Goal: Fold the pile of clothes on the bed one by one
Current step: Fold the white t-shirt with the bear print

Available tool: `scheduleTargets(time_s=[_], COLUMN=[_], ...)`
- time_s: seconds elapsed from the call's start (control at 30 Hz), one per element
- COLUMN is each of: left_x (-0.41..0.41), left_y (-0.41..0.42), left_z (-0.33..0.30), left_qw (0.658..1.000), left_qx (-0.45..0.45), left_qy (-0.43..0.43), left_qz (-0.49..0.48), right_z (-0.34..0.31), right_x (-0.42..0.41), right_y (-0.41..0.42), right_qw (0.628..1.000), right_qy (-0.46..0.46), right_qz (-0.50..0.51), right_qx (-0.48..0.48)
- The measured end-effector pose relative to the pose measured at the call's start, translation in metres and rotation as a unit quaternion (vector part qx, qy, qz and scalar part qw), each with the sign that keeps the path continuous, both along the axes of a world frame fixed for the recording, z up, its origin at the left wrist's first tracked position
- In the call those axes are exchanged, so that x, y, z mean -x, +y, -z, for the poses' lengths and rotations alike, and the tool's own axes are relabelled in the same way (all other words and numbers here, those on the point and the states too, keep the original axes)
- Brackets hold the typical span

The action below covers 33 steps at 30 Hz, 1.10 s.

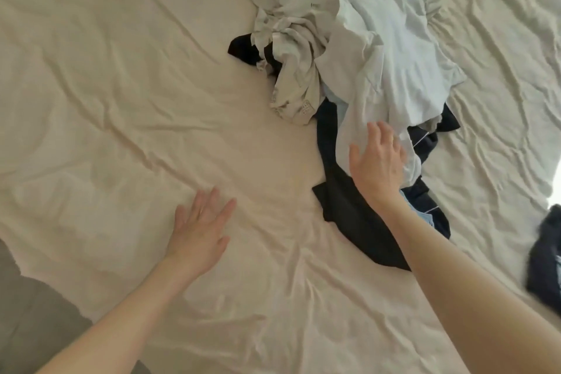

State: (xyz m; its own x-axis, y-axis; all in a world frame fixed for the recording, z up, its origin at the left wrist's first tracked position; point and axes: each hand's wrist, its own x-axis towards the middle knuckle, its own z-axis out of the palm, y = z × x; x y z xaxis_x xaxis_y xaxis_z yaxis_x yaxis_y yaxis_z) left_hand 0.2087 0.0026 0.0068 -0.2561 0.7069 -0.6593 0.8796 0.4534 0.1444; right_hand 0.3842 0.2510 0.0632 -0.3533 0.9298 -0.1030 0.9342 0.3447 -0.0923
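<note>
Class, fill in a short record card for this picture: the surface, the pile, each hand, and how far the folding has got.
surface: cream bed sheet, wrinkled
pile: pale blue garment on top, beige garment beside it, dark garment underneath
left hand: open, over bare sheet, holds nothing
right hand: open, at the pile's near edge
apart: dark item at right edge
folding: none visibly folded

Clothes pile point(349, 39) on the bed point(106, 85), far right of centre.
The left hand point(198, 228) lies near and left of the pile; the right hand point(376, 164) is at the pile's near edge; 1 separate garment point(543, 258) lies at the right edge.
</note>
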Motion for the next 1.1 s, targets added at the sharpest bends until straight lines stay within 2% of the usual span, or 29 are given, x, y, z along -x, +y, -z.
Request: scheduleTargets(time_s=[0.13,0.3,0.4,0.5,0.6,0.67,0.8,0.93,1.1], left_x=[-0.002,0.009,0.013,0.006,-0.022,-0.046,-0.076,-0.078,-0.065], left_y=[0.005,0.014,0.022,0.029,0.029,0.028,0.035,0.036,0.017], left_z=[0.024,0.024,0.009,-0.021,-0.066,-0.1,-0.168,-0.231,-0.31], left_qw=[1.0,0.997,0.993,0.988,0.984,0.961,0.898,0.858,0.821], left_qx=[0.024,0.064,0.098,0.104,-0.004,-0.096,-0.272,-0.393,-0.437], left_qy=[-0.007,-0.043,-0.067,-0.116,-0.172,-0.247,-0.324,-0.304,-0.329], left_qz=[0.016,0.017,0.019,-0.019,-0.043,-0.084,-0.123,-0.133,-0.164], right_z=[0.015,0.015,0.004,-0.021,-0.056,-0.08,-0.142,-0.21,-0.285], right_x=[-0.006,-0.016,-0.022,-0.026,-0.022,-0.014,0.002,0.013,0.021], right_y=[0.027,0.04,0.026,-0.003,-0.037,-0.056,-0.086,-0.112,-0.145], right_qw=[0.994,0.949,0.956,0.932,0.876,0.845,0.857,0.836,0.808], right_qy=[0.018,0.117,0.136,0.267,0.384,0.427,0.459,0.514,0.556], right_qz=[0.111,0.282,0.256,0.244,0.279,0.291,0.169,0.095,0.081], right_qx=[-0.012,0.078,0.039,0.035,0.086,0.139,0.165,0.167,0.177])
